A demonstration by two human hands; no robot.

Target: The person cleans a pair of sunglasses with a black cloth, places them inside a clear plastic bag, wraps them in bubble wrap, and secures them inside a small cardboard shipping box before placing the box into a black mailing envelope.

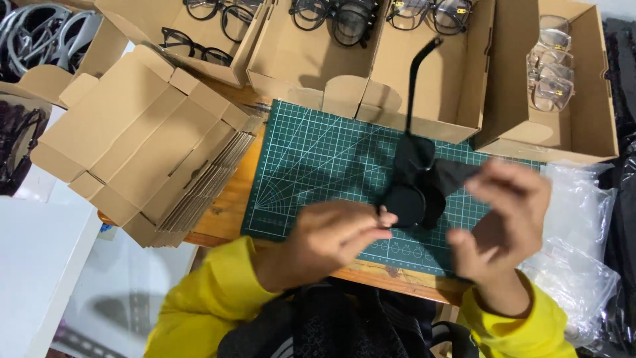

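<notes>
Left hand (338,235) fingers pinched on black glasses (411,189); right hand (507,222) fingers half-curled, grip unclear.

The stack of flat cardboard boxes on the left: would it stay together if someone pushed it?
Probably not as one block. The stack of flat cardboard boxes is loose sheets, already fanned out at its right edge, so a push would likely slide the top ones. It overhangs the wooden table edge, so it might tip off. Each sheet looks light and bendy.
</notes>
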